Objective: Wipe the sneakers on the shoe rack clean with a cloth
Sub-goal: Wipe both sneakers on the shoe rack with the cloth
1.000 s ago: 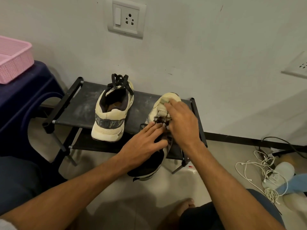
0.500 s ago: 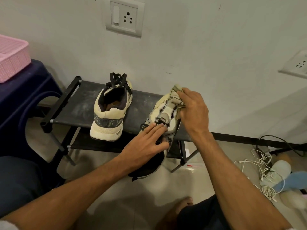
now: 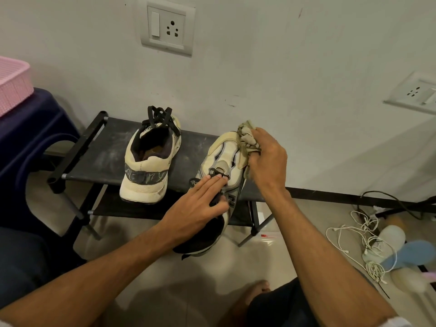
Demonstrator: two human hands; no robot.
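From the head camera, the right hand grips a bunched beige cloth, fingers curled round it, and holds it against the toe of a cream sneaker, at the shoe's one o'clock. The left hand lies flat with straight fingers on the black laces (the heel overhangs the front edge). The second sneaker stands apart at nine o'clock on the black shoe rack.

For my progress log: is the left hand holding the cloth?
No, the right hand grips the cloth against the toe of the sneaker, while the left hand lies flat on its middle.
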